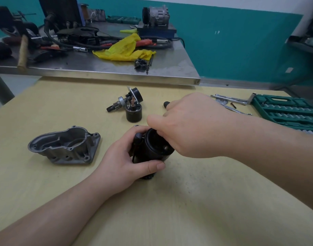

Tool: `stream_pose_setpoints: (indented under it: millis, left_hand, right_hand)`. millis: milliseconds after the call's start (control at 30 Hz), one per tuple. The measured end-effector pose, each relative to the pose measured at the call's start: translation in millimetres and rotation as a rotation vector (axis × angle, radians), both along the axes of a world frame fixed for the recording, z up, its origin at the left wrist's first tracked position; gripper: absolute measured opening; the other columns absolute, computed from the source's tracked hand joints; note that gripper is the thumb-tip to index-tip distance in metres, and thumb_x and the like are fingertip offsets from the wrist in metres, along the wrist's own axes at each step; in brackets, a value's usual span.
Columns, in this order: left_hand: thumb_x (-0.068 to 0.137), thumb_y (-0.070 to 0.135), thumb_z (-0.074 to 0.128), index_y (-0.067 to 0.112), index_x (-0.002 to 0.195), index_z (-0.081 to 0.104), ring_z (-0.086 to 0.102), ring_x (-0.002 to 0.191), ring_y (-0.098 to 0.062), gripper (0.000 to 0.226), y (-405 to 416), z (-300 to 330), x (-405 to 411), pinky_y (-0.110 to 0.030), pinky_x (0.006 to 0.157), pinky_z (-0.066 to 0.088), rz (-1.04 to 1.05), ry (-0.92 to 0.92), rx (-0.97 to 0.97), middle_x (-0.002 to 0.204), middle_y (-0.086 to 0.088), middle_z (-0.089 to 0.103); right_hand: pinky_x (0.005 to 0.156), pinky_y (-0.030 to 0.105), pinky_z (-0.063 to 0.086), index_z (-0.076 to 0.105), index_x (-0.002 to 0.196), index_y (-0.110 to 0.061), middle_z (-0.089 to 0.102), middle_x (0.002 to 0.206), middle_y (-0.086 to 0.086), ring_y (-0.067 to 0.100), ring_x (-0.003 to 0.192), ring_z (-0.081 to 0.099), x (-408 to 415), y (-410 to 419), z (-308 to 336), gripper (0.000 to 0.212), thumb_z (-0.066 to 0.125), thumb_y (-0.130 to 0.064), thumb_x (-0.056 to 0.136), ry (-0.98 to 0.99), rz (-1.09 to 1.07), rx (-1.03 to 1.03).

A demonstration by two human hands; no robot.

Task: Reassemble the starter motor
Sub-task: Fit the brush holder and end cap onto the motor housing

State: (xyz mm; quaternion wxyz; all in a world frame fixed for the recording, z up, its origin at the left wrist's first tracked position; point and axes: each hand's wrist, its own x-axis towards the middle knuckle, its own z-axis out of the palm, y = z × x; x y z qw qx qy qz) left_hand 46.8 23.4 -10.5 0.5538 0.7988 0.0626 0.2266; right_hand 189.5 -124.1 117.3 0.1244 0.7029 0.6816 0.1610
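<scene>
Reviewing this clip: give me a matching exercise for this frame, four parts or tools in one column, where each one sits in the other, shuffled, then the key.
Things:
1. black motor body
2. grey cast housing
3. solenoid and drive assembly
4. green socket set case

Places:
A. far right edge of the wooden table
B. gripped by the left hand, the right hand on top
C. lying at the left, untouched
D. just beyond the hands, mid-table

Pairs: 1-B, 2-C, 3-D, 4-A

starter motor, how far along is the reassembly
Early on. Nothing looks joined yet. In hand: the left hand grips the black motor body while the right hand works at its top. Left: the grey end housing and the solenoid and drive assembly lie apart on the table.
</scene>
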Motion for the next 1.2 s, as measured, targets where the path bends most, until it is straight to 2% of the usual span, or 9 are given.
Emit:
stream_pose_setpoints:
  millis: [133,267,500,667,767,867,967,1100,1200]
  left_hand:
    - [0.068,0.071,0.093,0.053,0.133,0.061,0.072,0.124,-0.024,0.075,1,-1,0,-0.059,0.108,0.054,0.004,0.003,0.009,0.129,0.006,0.075]
    - [0.066,0.075,0.092,0.057,0.131,0.060,0.073,0.121,-0.023,0.075,0,-1,0,-0.060,0.106,0.055,0.016,-0.001,0.010,0.128,0.007,0.075]
    - [0.066,0.073,0.093,0.054,0.133,0.061,0.073,0.121,-0.022,0.077,-2,-2,-2,-0.055,0.105,0.056,0.029,0.007,0.005,0.128,0.007,0.076]
    - [0.059,0.076,0.094,0.052,0.134,0.061,0.076,0.111,-0.019,0.086,-2,-9,-2,-0.052,0.097,0.059,0.075,0.008,0.018,0.120,0.010,0.078]
    - [0.054,0.075,0.096,0.051,0.135,0.060,0.077,0.113,-0.016,0.092,-1,-7,-2,-0.051,0.097,0.060,0.050,0.019,-0.001,0.121,0.011,0.078]
    - [0.054,0.079,0.093,0.052,0.132,0.062,0.076,0.112,-0.011,0.088,-1,-4,0,-0.046,0.097,0.057,0.046,0.024,0.007,0.119,0.013,0.079]
    - [0.055,0.080,0.092,0.055,0.129,0.061,0.076,0.112,-0.008,0.084,-2,0,0,-0.042,0.096,0.057,0.053,0.010,0.032,0.119,0.015,0.079]
    - [0.058,0.080,0.090,0.057,0.129,0.059,0.075,0.114,-0.012,0.081,-4,-1,-1,-0.047,0.100,0.058,0.058,0.000,0.044,0.122,0.015,0.077]
    - [0.057,0.082,0.090,0.058,0.127,0.059,0.076,0.113,-0.012,0.081,-5,-2,-3,-0.043,0.097,0.059,0.066,0.005,0.038,0.121,0.016,0.077]
  right_hand:
    - [0.049,0.035,0.033,0.020,0.090,-0.028,0.041,0.061,-0.005,0.023,0.059,0.047,-4,2,2,0.031,0.051,-0.026,0.095,-0.009,0.005,-0.015]
    - [0.047,0.031,0.019,0.020,0.076,-0.025,0.033,0.056,-0.005,0.019,0.046,0.032,-14,5,2,0.036,0.051,-0.028,0.094,-0.039,-0.090,0.059]
    - [0.048,0.031,0.019,0.022,0.073,-0.026,0.035,0.062,-0.005,0.017,0.049,0.032,-19,5,4,0.037,0.047,-0.032,0.100,0.039,-0.203,0.045]
    - [0.050,0.029,0.021,0.037,0.071,-0.023,0.041,0.067,-0.004,0.016,0.054,0.035,-29,19,3,0.027,0.048,-0.029,0.094,0.207,-0.358,0.051]
    - [0.051,0.030,0.019,0.036,0.074,-0.022,0.042,0.065,-0.004,0.017,0.052,0.037,-27,16,6,0.025,0.048,-0.029,0.095,0.160,-0.295,0.063]
    - [0.050,0.033,0.017,0.030,0.088,-0.022,0.035,0.063,-0.006,0.024,0.060,0.042,-15,9,3,0.020,0.050,-0.025,0.091,0.046,-0.079,0.069]
    - [0.051,0.035,0.030,0.032,0.096,-0.026,0.030,0.063,-0.008,0.023,0.068,0.038,-7,7,5,0.021,0.051,-0.024,0.089,0.025,0.054,-0.046]
    - [0.048,0.032,0.019,0.027,0.087,-0.023,0.031,0.059,-0.007,0.020,0.054,0.033,-11,6,1,0.026,0.053,-0.026,0.089,-0.009,-0.023,0.031]
    - [0.047,0.029,0.016,0.025,0.074,-0.024,0.032,0.059,-0.005,0.017,0.047,0.028,-16,12,-1,0.033,0.050,-0.029,0.094,-0.036,-0.100,0.078]
